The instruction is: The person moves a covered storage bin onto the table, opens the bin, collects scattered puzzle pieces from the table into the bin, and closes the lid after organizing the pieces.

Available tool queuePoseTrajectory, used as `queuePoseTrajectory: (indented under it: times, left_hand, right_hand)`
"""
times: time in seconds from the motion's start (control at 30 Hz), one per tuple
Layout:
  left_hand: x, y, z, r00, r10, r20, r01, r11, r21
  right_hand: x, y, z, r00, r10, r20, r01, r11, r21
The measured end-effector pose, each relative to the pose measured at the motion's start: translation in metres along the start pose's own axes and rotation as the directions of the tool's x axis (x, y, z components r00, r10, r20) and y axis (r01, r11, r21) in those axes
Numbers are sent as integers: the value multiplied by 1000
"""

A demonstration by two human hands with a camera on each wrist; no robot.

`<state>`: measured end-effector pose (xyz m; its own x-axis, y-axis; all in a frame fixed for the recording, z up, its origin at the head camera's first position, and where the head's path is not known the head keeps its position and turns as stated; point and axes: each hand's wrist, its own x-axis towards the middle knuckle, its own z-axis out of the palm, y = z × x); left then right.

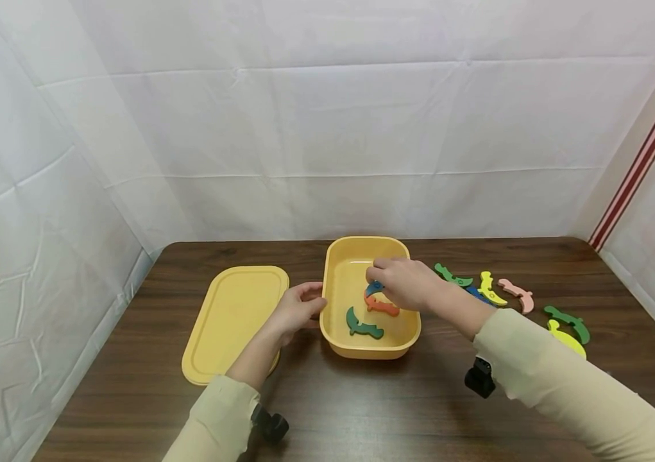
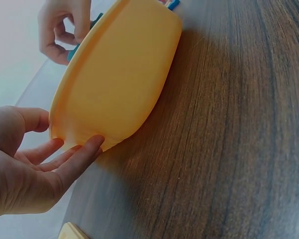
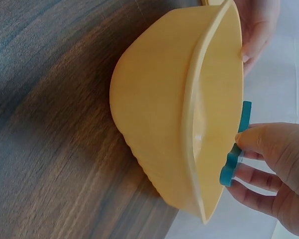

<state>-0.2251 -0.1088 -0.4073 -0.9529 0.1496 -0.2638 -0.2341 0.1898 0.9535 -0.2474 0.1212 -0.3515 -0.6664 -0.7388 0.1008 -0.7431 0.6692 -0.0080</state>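
My right hand (image 1: 405, 282) reaches over the right rim of a yellow tub (image 1: 370, 352) and pinches a blue-teal bird-shaped piece (image 3: 233, 157) between thumb and fingers. The piece is above the tub's inside; its far end is partly hidden by the fingers in the head view. Below it on the tub floor lies an orange bird-shaped piece (image 1: 383, 307), and nearer the front a dark green one (image 1: 364, 328). At the left wall, the fingertips of my left hand (image 1: 295, 309) touch the tub's outer side near the rim, fingers spread and lightly bent.
A flat yellow lid (image 1: 231, 321) lies left of the tub, partly behind my left forearm. To the right are more pieces: green (image 1: 452, 276), blue (image 1: 479, 295), yellow (image 1: 490, 289), pink (image 1: 518, 295), another green (image 1: 569, 323) and a lime one (image 1: 566, 339). White cloth (image 1: 327, 128) hangs behind the table.
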Motion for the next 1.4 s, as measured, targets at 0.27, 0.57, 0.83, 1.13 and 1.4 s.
queuePoseTrajectory:
  times: [0.27,0.57,0.83,1.13,1.4]
  left_hand:
    - [1,-1,0,1000,-13,-8,13,1000,3]
    - [2,-3,0,1000,-19,-11,19,1000,3]
    - [1,-2,-1,1000,-3,-3,3,1000,-3]
    - [1,-1,0,1000,-20,-16,20,1000,5]
    - [1,-1,0,1000,-20,-14,20,1000,6]
  right_hand:
    - [3,-8,2,999,-14,33,14,1000,-5]
    - [3,-11,4,998,-62,18,62,998,-3]
    - [3,-14,6,998,-59,24,59,998,-5]
    - [0,-14,6,999,-40,36,40,999,0]
    - [-2,-11,3,998,9,64,-9,1000,-1]
